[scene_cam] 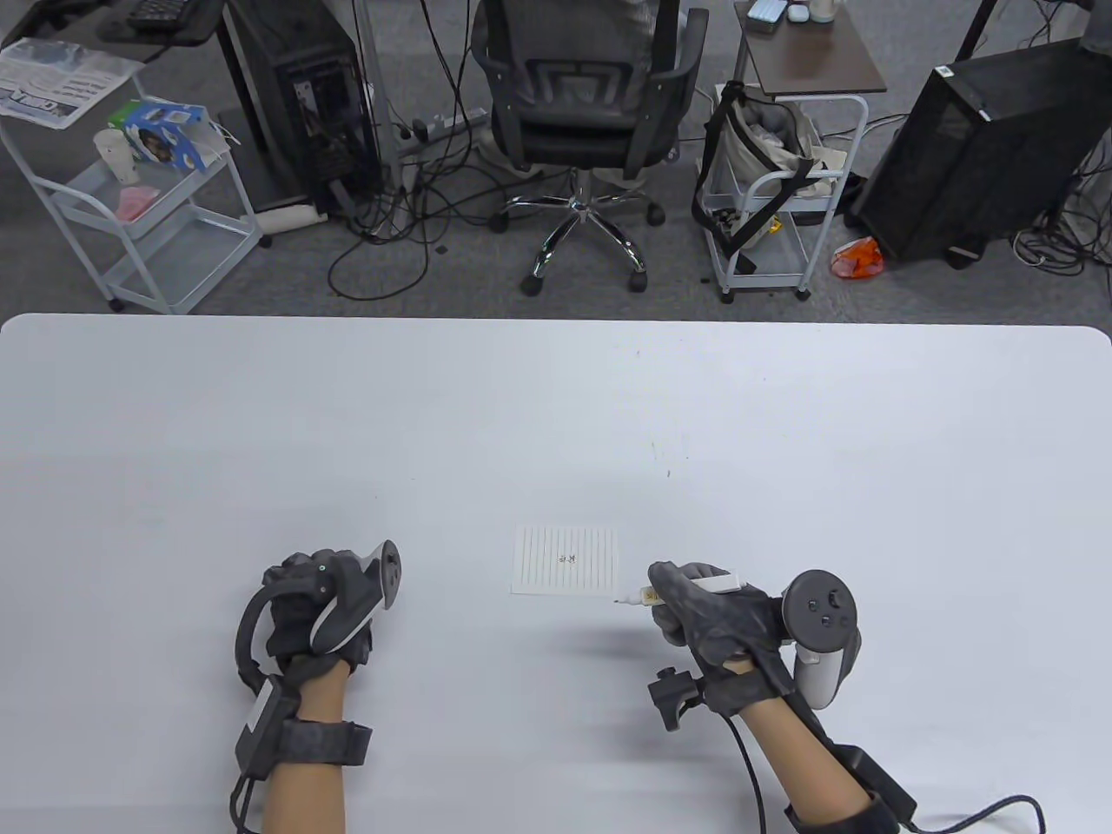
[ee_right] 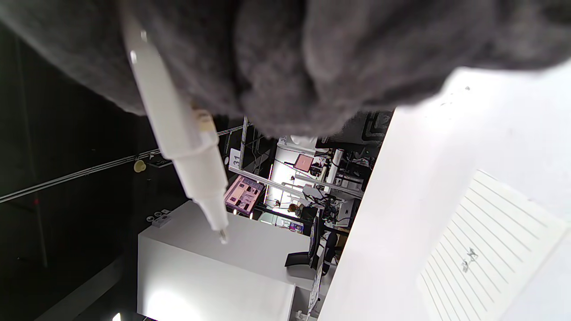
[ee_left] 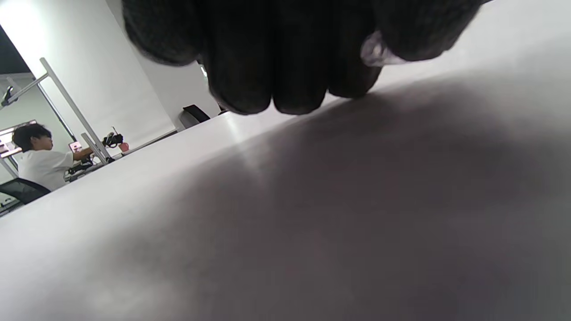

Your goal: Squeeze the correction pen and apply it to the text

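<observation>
A small lined paper [scene_cam: 565, 560] with a short handwritten mark [scene_cam: 568, 559] lies on the white table [scene_cam: 556, 417]. My right hand [scene_cam: 708, 608] grips a white correction pen [scene_cam: 673, 591], uncapped, its tip [scene_cam: 618, 601] pointing left just off the paper's lower right corner. In the right wrist view the pen [ee_right: 178, 129] juts from my fingers and the paper [ee_right: 486, 249] lies at the lower right. My left hand [scene_cam: 317, 604] rests on the table left of the paper, fingers curled. In the left wrist view a small clear piece [ee_left: 377, 51] shows between the curled fingers [ee_left: 285, 53].
Beyond the table's far edge stand an office chair [scene_cam: 578, 113], two wire carts [scene_cam: 139, 200] [scene_cam: 782, 182] and computer towers [scene_cam: 973, 156]. A cable [scene_cam: 956, 817] trails from my right wrist at the table's near edge.
</observation>
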Demonstrator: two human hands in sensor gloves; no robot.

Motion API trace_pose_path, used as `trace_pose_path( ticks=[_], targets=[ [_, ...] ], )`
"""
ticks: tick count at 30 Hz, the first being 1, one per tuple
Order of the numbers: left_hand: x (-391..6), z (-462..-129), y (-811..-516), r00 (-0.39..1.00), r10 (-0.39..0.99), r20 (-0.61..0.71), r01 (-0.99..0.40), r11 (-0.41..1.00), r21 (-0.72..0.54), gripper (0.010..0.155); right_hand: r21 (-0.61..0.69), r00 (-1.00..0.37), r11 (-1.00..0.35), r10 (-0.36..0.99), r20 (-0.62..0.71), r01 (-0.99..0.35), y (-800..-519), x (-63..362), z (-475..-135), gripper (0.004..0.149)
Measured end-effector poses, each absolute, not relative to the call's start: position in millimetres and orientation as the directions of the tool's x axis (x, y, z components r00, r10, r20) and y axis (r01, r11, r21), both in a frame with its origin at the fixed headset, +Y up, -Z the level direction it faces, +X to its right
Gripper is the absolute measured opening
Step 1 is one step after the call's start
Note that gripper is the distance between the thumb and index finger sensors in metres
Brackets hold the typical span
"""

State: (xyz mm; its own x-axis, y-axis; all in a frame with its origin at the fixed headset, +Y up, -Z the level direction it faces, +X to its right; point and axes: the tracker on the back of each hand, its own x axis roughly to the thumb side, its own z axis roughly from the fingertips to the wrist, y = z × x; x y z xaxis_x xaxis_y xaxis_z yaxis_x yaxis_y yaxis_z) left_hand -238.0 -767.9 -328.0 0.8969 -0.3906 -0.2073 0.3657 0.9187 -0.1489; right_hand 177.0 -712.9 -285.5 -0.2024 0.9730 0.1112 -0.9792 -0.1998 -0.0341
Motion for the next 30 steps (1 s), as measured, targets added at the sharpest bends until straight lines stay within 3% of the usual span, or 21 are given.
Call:
trace_pose_path(
  ticks=[5, 11, 15, 19, 25, 30],
  targets=[
    [-227, -326, -774, 0.848, -0.511, -0.138, 0.481, 0.853, -0.200, 0.050, -0.040, -0.195, -0.192, 0.975, 0.104, -0.981, -713, 178, -285, 0.040],
    [-229, -324, -775, 0.847, -0.515, -0.132, 0.487, 0.851, -0.198, 0.058, -0.044, -0.206, -0.202, 0.973, 0.102, -0.978, -713, 179, -285, 0.040],
    [-244, -318, -755, 0.941, -0.251, -0.225, 0.241, 0.968, -0.072, 0.067, -0.051, -0.200, -0.196, 0.975, 0.094, -0.979, -713, 181, -286, 0.040],
    [-251, -313, -732, 0.971, -0.066, -0.231, 0.067, 0.998, 0.000, 0.071, -0.060, -0.189, -0.185, 0.979, 0.075, -0.981, -714, 184, -289, 0.040],
    [-224, -306, -709, 0.990, 0.107, -0.096, -0.101, 0.993, 0.067, 0.074, -0.065, -0.191, -0.187, 0.980, 0.062, -0.980, -715, 185, -290, 0.040],
    [-169, -310, -710, 0.990, 0.134, 0.034, -0.133, 0.991, -0.029, 0.075, -0.065, -0.206, -0.202, 0.977, 0.053, -0.977, -717, 184, -290, 0.040]
  ],
)
